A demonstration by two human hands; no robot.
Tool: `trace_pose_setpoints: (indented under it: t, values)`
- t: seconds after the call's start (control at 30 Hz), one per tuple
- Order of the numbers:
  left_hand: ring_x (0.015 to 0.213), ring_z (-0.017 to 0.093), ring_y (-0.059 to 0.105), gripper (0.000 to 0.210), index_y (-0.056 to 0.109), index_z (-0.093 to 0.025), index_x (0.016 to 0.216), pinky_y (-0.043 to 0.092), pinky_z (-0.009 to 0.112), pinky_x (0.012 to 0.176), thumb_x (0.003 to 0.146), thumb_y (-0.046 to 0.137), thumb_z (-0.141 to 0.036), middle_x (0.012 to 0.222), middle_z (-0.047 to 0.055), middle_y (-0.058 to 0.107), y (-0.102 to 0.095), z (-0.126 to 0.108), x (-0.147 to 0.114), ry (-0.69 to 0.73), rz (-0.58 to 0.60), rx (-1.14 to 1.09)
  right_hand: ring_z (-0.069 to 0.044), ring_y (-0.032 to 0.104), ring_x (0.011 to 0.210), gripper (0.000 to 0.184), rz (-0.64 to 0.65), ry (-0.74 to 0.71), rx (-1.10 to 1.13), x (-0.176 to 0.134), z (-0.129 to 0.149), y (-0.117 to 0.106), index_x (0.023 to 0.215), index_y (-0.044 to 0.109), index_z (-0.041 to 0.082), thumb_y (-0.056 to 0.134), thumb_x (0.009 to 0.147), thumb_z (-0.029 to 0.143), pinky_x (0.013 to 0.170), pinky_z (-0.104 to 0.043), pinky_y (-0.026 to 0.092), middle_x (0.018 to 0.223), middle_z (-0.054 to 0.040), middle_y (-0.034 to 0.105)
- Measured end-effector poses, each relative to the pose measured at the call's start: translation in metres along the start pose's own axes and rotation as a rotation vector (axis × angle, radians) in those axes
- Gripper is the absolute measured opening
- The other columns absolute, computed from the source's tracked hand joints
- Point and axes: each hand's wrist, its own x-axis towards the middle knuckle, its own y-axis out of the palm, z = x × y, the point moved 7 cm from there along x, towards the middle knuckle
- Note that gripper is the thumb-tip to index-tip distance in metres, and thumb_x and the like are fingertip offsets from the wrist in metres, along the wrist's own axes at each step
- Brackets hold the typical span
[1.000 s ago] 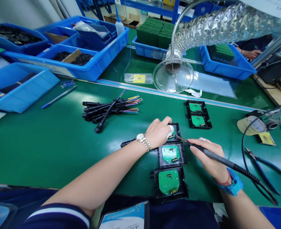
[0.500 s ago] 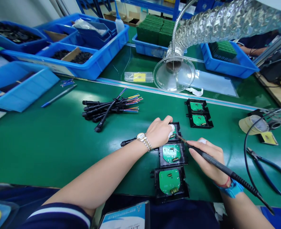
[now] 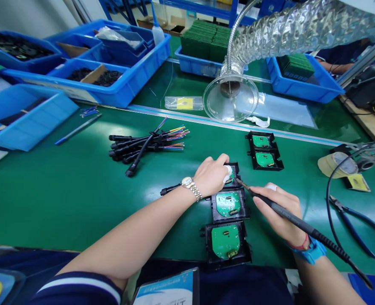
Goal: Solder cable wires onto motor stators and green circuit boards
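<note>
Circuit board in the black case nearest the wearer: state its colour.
Green; the circuit board shows best in the head view.

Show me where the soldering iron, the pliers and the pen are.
Soldering iron (image 3: 288, 214): head view, on its dark handle.
Pliers (image 3: 342, 209): head view, at the pivot, where the handles meet.
Pen (image 3: 78, 129): head view, midway along the barrel.

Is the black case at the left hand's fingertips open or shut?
Open: no lid shows over the black case, and part of the green board inside is visible beside the left hand.
</note>
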Motion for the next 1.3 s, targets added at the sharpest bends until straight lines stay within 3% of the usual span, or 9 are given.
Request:
trace_pose_setpoints:
  t: [0.2,0.5,0.63,0.73,0.9,1.3]
  values:
    - [0.069,0.015,0.051,0.021,0.064,-0.015,0.077,0.037,0.035,0.067,0.081,0.045,-0.019,0.115,0.005,0.05,0.0,0.0,0.0,0.004,-0.009,0.006,-0.014,0.058,0.071,0.018,-0.024,0.004,0.03,-0.002,-0.002,-0.003,0.094,0.066,0.02,0.057,0.078,0.019,0.066,-0.028,0.048,0.078,-0.0035,0.065]
    - [0.071,0.014,0.052,0.02,0.064,-0.016,0.076,0.037,0.034,0.067,0.081,0.045,-0.019,0.115,0.005,0.049,0.003,0.001,0.0,0.001,0.007,0.011,-0.017,0.058,0.075,0.025,-0.249,0.034,-0.112,-0.006,-0.011,-0.015,0.101,0.06,0.023,0.061,0.076,0.022,0.069,-0.031,0.049,0.087,-0.0053,0.064]
    - [0.068,0.014,0.051,0.02,0.064,-0.017,0.075,0.038,0.034,0.067,0.082,0.045,-0.023,0.115,0.004,0.049,0.003,0.001,0.0,-0.003,0.009,0.015,-0.016,0.06,0.076,0.025,-0.291,0.038,-0.109,-0.006,-0.018,-0.014,0.102,0.06,0.023,0.06,0.078,0.02,0.07,-0.031,0.05,0.088,-0.0052,0.065]
    - [0.068,0.015,0.05,0.021,0.064,-0.018,0.077,0.038,0.034,0.068,0.083,0.045,-0.025,0.115,0.004,0.049,0.004,0.001,0.0,-0.003,0.008,0.014,-0.016,0.062,0.076,0.027,-0.304,0.045,-0.101,-0.008,-0.023,-0.014,0.104,0.061,0.022,0.06,0.077,0.021,0.071,-0.029,0.052,0.092,-0.005,0.067]
    - [0.068,0.015,0.051,0.021,0.064,-0.018,0.079,0.039,0.034,0.068,0.083,0.044,-0.026,0.116,0.004,0.049,0.003,0.0,0.0,-0.001,0.003,0.014,-0.012,0.063,0.059,0.03,-0.268,0.026,-0.053,-0.012,-0.026,-0.009,0.108,0.059,0.023,0.06,0.078,0.021,0.064,-0.026,0.054,0.092,-0.0034,0.068]
    - [0.083,0.02,0.056,0.017,0.065,-0.017,0.079,0.042,0.036,0.076,0.081,0.05,-0.023,0.117,0.007,0.052,0.003,-0.001,-0.002,-0.016,-0.033,-0.112,-0.011,0.065,0.065,0.028,-0.336,-0.079,-0.117,-0.01,-0.019,-0.015,0.105,0.061,0.021,0.062,0.077,0.017,0.068,-0.022,0.053,0.091,-0.0028,0.069]
